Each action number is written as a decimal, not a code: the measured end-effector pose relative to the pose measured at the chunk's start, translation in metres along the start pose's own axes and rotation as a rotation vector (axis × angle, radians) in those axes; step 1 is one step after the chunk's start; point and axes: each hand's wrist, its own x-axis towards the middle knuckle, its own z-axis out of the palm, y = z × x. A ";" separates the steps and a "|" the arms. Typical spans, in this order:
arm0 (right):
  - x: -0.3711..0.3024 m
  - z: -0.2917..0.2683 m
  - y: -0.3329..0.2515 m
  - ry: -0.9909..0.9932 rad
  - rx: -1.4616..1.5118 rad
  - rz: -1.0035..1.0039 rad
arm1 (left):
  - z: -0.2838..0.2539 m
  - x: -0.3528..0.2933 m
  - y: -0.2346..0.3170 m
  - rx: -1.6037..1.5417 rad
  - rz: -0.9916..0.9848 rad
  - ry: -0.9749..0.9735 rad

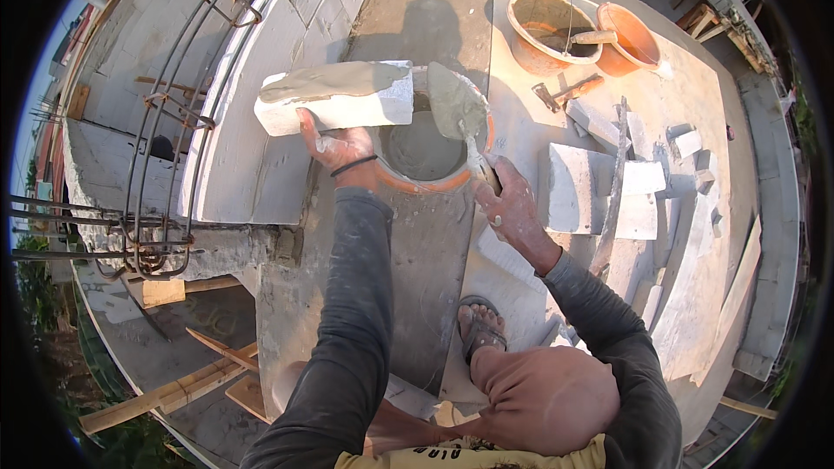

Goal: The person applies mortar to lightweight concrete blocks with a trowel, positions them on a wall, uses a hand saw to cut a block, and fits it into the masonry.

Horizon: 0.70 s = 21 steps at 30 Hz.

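My left hand (341, 148) holds up a white, light-looking building block (334, 111) from below. Grey mortar (334, 81) coats much of the block's top. In my right hand (512, 201) is the handle of a trowel (456, 104), its blade raised beside the block's right end and smeared with wet mortar. Beneath both hands stands an orange bucket (432, 184) with grey mortar inside; the block and the trowel hide part of its rim.
Left of me runs a white block wall (261, 113) with steel rebar (165, 104) beyond it. At the far right stand a mortar bucket (526, 56) and another orange bucket (638, 30). A hammer (569, 91) and cut block pieces (599, 126) lie on the board (512, 135).
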 end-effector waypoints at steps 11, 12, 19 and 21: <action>0.000 0.066 -0.018 0.164 0.116 -0.090 | 0.026 -0.007 -0.018 -0.203 -0.017 0.051; -0.002 0.070 -0.025 0.164 0.124 -0.082 | 0.029 -0.012 -0.023 -0.194 0.007 0.055; -0.017 0.070 -0.038 -0.010 0.231 -0.007 | 0.032 -0.020 -0.020 -0.129 0.043 0.051; -0.027 0.063 -0.041 0.006 0.229 -0.048 | 0.036 -0.019 -0.018 -0.127 0.038 0.051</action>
